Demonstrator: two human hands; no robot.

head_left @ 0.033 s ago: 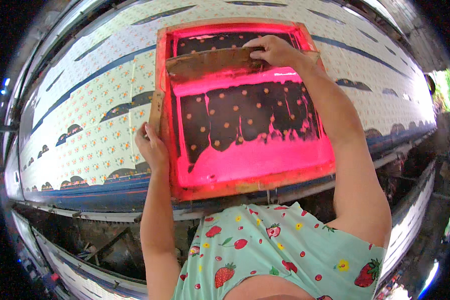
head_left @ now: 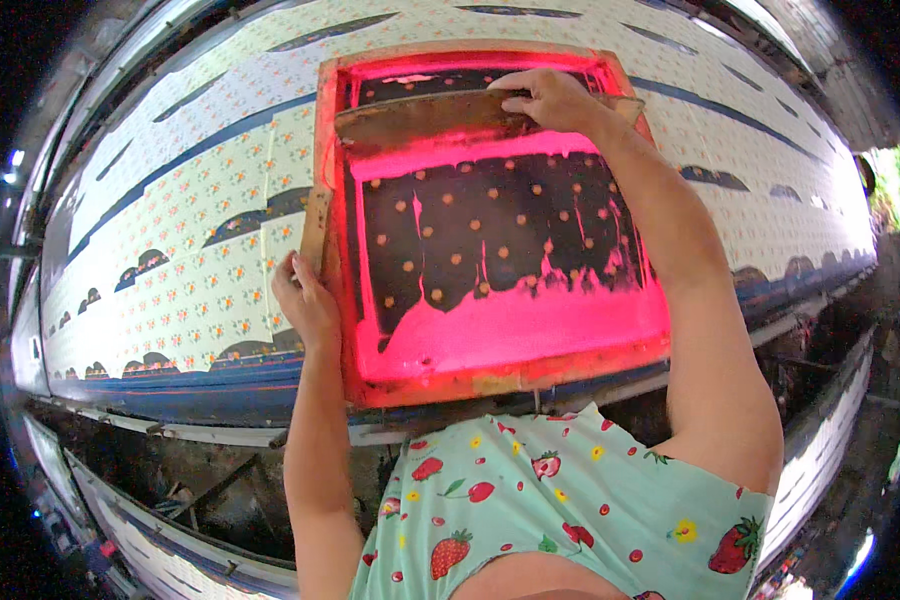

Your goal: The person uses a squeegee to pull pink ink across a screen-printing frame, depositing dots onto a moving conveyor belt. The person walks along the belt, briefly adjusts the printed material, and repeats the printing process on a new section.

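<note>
A wooden screen-printing frame point(head_left: 510, 382) with pink-stained sides lies on patterned cloth in front of me. Bright pink ink point(head_left: 535, 325) pools over its near part, and dark mesh point(head_left: 470, 225) with small orange dots shows beyond. My right hand point(head_left: 550, 100) is closed on the top edge of a wide brown squeegee point(head_left: 420, 122), which spans the frame near its far end. A pink band of ink lies along the squeegee's near side. At the frame's left side my left hand point(head_left: 308, 300) is closed round the lower end of a wooden handle point(head_left: 315, 225).
Pale cloth point(head_left: 230, 270) with small orange flowers covers the long table on both sides of the frame, with dark scalloped patches among the print. The table's near edge point(head_left: 210, 425) runs just before my body. A second long pale surface point(head_left: 180, 555) lies at the lower left.
The squeegee and my right hand have moved slightly farther from me within the frame. The pink band before it has drawn back, baring another row of dots. My left hand keeps its hold.
</note>
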